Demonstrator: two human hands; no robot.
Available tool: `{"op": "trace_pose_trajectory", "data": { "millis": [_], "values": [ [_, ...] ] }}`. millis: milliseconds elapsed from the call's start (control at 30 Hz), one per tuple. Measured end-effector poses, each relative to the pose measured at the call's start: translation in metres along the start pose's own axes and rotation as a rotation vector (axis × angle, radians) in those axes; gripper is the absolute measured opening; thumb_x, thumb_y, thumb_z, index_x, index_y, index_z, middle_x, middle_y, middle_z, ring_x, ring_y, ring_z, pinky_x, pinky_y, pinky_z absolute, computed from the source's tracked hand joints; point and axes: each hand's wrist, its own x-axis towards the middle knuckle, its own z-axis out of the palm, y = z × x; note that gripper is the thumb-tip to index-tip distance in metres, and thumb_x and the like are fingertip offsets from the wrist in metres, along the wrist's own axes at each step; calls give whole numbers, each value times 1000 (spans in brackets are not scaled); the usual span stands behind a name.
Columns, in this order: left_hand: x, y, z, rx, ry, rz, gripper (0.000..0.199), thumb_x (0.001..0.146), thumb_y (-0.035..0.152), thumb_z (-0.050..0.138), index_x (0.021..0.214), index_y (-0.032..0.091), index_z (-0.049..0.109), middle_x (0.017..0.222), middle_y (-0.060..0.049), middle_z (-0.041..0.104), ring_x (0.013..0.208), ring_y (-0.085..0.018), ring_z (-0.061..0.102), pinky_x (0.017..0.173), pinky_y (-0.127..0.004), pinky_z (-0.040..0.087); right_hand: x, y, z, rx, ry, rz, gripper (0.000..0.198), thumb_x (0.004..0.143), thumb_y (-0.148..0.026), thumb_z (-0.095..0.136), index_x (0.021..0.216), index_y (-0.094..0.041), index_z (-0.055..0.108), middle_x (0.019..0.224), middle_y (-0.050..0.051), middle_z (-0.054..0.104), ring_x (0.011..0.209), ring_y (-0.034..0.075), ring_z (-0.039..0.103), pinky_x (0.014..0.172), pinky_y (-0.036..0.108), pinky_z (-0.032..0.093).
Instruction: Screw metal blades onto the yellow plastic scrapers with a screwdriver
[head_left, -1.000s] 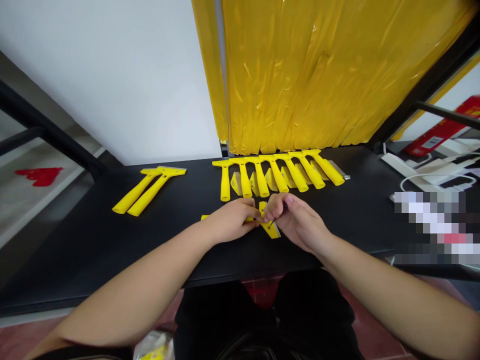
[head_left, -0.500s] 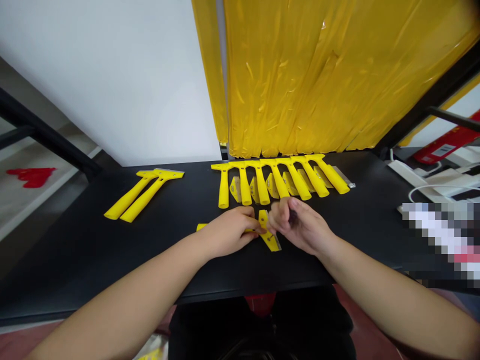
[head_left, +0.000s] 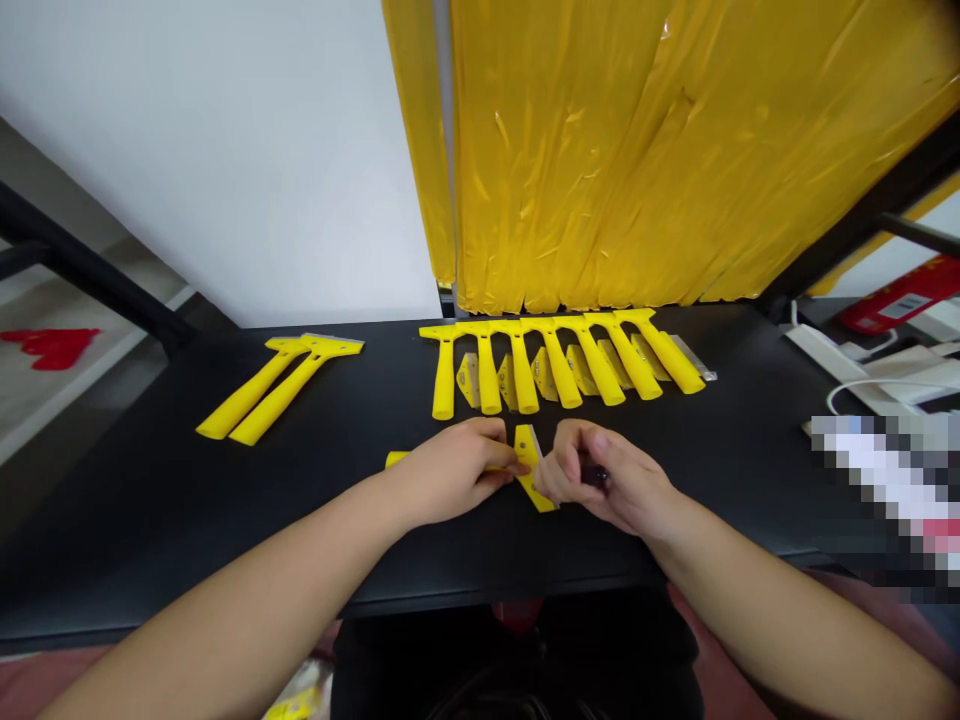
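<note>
My left hand (head_left: 469, 470) is wrapped round the handle of a yellow scraper (head_left: 529, 487) lying on the black table, its blade edge facing right. Two screws show on the scraper's head. My right hand (head_left: 604, 470) is closed on a dark-handled screwdriver (head_left: 598, 477); the end of its handle shows in the palm, while its tip is hidden by the fingers beside the lower screw. Farther back stands a row of yellow scraper handles (head_left: 486, 375), with loose yellow blade plates (head_left: 544, 375) between them. Two scrapers with blades (head_left: 289, 390) lie together on the left.
The black tabletop (head_left: 315, 530) ends in a front edge close to me. Behind it are a white panel (head_left: 225, 150) and yellow plastic sheeting (head_left: 600, 150). White power strips (head_left: 840, 365) with a cable and a red package (head_left: 904, 297) are at the right.
My right hand has turned and shifted slightly right and down, and the dark handle end now shows in its palm. My left hand keeps its hold on the scraper.
</note>
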Motion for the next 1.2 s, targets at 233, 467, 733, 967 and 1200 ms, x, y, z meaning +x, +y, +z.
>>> {"op": "trace_pose_trajectory", "data": {
  "millis": [233,467,733,967,1200],
  "values": [
    [1,-1,0,10,-31,-29,20,97,14,68,106,25,82,99,-4,61,88,-18,65,82,-30,54,3,-3,3,1,37,-39,24,103,-46,65,91,-24,64,94,4,56,82,20,55,77,36,44],
    [1,-1,0,29,-28,-38,21,97,15,69,110,24,83,99,-5,63,89,-19,67,81,-31,55,7,-1,4,178,128,9,31,105,-56,57,97,-27,63,64,-5,38,60,16,34,69,32,38],
    [1,-1,0,26,-22,-28,23,96,13,70,110,25,83,99,-5,63,88,-18,66,81,-30,54,7,-1,0,110,66,-6,42,109,-50,51,83,-20,66,64,-3,42,61,15,40,69,32,39],
    [0,-1,-1,15,-28,-21,25,96,13,70,114,25,82,99,-4,63,90,-18,66,83,-30,55,5,1,-3,119,94,-46,20,105,-43,64,96,-25,62,85,0,55,77,16,50,75,30,40],
    [1,-1,0,12,-4,-9,23,95,11,70,110,23,82,98,-4,62,87,-17,66,81,-29,54,5,-1,-5,56,-22,-79,47,113,-45,42,94,-19,76,64,-3,40,63,15,42,70,32,41]
  ]
}}
